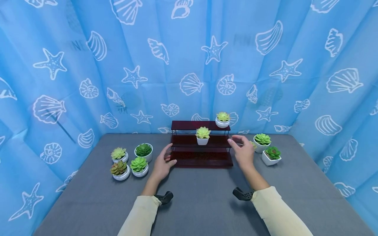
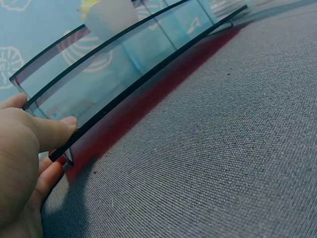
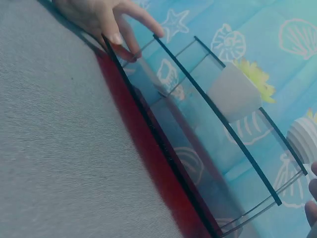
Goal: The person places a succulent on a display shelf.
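Observation:
A dark red, see-through three-tier display shelf (image 1: 189,141) stands at the back of the table. My left hand (image 1: 161,166) grips its left end; in the left wrist view the thumb (image 2: 62,130) lies over the lowest tier's corner and fingers curl beneath. My right hand (image 1: 244,152) is by the right end of the middle tier, fingers loosely bent, holding nothing. In the right wrist view only its fingertips (image 3: 312,208) show at the edge. A succulent in a square white pot (image 1: 202,141) sits on the middle tier, another in a ribbed white pot (image 1: 222,123) on the top tier's right.
Several potted succulents stand left of the shelf, among them a reddish one (image 1: 120,172) and a dark green one (image 1: 143,151). Right of it are two green ones (image 1: 261,144), (image 1: 271,157) and one partly hidden behind my right hand. A blue shell-print curtain (image 1: 189,65) hangs behind the grey table (image 1: 200,203).

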Demonstrator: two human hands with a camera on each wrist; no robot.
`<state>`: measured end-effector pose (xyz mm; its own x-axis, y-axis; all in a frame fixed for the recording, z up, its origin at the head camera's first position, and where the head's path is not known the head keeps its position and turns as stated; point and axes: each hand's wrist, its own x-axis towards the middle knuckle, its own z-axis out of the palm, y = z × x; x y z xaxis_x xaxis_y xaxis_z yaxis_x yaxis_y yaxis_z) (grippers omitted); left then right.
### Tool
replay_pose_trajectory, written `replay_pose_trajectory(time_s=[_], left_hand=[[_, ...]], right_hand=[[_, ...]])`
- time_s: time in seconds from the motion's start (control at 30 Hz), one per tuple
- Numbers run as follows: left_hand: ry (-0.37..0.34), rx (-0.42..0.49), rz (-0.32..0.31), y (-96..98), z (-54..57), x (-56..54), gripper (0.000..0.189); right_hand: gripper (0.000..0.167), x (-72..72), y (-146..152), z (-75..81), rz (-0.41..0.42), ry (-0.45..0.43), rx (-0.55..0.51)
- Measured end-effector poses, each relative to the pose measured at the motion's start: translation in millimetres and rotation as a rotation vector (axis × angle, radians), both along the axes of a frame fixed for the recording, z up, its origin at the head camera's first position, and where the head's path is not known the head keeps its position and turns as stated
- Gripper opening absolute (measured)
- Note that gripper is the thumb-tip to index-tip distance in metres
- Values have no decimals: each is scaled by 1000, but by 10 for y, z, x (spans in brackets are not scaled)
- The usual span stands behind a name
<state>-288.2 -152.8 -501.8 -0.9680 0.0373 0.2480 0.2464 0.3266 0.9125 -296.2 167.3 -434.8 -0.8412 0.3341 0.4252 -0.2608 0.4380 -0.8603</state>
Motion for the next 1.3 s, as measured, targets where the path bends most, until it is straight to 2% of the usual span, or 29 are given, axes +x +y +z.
replay_pose_trajectory(time_s=[0.17,0.4,0.67,1.0,1.3], left_hand=[[-5,0,1,10,25,0,72],[-17,1,8,6,16,11,72],[-24,8,8,11,22,20,72],[-18,7,3,5,24,10,72],[22,10,4,4,17,15,72]], right_hand=[[22,103,78,-66,-83,4,-10],[22,250,164,-154,-142,-24,-87],[24,298,335,-319,-282,-35,-130],[37,310,422,-371,-298,-113,-216],[54,235,488,-419,-287,-186,-203]])
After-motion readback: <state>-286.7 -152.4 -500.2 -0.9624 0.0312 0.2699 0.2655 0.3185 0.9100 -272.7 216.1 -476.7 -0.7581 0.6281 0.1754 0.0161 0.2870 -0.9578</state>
